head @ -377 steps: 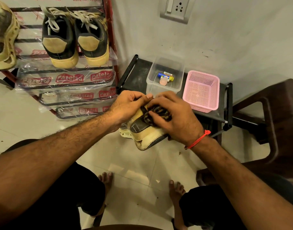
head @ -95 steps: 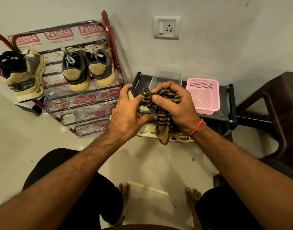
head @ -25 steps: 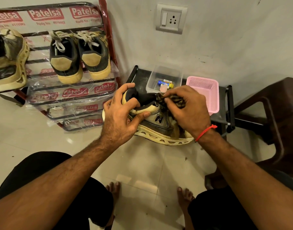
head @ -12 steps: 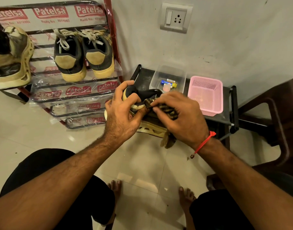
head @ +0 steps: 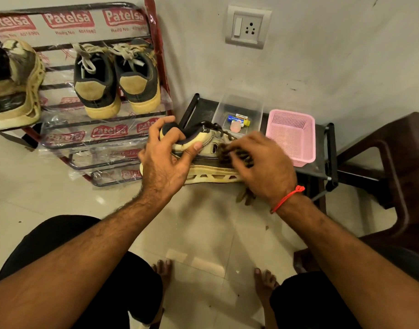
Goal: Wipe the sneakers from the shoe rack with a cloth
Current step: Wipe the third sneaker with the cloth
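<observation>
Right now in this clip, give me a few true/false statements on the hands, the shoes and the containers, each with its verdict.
1. The left hand grips the heel end of the beige sneaker. True.
2. The right hand holds the striped cloth against the sneaker's side. True.
3. The pair of dark sneakers lies on the floor. False: it sits on the red shoe rack.
4. The pink basket holds a sneaker. False: no sneaker is in it.
5. The clear plastic box holds a few small items. True.
6. The held sneaker rests on the rack. False: it is in the hands, clear of the rack.
</observation>
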`<state>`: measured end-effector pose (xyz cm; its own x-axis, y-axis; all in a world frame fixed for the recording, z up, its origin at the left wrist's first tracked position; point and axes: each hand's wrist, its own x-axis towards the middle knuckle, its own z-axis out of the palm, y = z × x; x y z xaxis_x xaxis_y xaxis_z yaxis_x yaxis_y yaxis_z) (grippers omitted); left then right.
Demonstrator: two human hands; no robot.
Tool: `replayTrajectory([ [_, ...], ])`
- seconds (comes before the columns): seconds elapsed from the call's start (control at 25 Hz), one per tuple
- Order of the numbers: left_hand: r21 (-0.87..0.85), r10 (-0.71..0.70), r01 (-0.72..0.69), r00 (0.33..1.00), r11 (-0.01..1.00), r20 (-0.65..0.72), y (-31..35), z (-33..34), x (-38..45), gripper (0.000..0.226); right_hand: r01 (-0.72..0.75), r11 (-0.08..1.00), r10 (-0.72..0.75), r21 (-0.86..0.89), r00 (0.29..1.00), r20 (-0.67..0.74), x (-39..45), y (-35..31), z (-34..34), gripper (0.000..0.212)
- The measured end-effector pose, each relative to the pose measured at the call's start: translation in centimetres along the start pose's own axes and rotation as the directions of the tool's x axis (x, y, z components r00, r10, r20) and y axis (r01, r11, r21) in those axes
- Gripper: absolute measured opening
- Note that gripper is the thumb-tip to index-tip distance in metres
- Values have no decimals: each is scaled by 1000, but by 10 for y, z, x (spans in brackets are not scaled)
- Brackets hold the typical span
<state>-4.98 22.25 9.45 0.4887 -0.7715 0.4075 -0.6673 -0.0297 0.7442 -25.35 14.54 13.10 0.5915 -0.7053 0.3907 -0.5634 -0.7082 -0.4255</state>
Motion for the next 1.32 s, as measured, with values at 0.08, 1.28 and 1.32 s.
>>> replayTrajectory([
  [0.08, 26, -31, 32, 999, 999, -20, -1, -1, 1, 34, -178, 983, 176, -43, 984, -28, 10, 27, -7, 18],
  [1.28, -54, -124, 120, 989, 991, -76, 0, 4, -2, 42, 21, 1000, -19, 17, 996, -81, -1, 1, 15, 17],
  [1.32, -61, -106, 102, 992, 993, -63, 2, 5, -3, 43, 130, 992, -129, 8, 991, -25, -7, -16, 23, 19],
])
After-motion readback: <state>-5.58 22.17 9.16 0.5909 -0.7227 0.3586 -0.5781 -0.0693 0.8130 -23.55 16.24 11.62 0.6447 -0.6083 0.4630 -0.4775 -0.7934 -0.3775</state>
